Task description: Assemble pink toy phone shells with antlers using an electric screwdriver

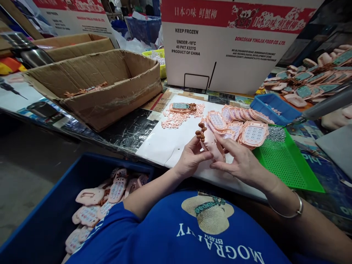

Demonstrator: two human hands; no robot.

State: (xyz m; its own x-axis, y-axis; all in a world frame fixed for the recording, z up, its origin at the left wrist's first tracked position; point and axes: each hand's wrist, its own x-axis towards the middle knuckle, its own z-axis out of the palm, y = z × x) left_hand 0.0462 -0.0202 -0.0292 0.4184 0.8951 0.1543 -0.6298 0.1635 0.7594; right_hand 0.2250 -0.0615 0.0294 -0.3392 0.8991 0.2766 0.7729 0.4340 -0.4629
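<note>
Between my two hands, above the front part of the white board (156,146), is a pink plastic toy shell (213,143) with brown antler-like parts at its upper left. My left hand (191,157) grips its left side, thumb along the lower edge. My right hand (238,157) pinches its right side between thumb and fingers. Behind it lie several pink keypad panels (254,134), partly stacked. A small heap of pink bits (172,121) is on the board, with a pink piece holding a green circuit board (180,106) on top.
A green tray (291,168) with small metal screws and a blue basket (271,104) stand at right. A cardboard box (123,91) is at left, a blue bin (63,187) of toy pieces lower left. A powered driver (324,102) and another person's hand (337,118) show at far right.
</note>
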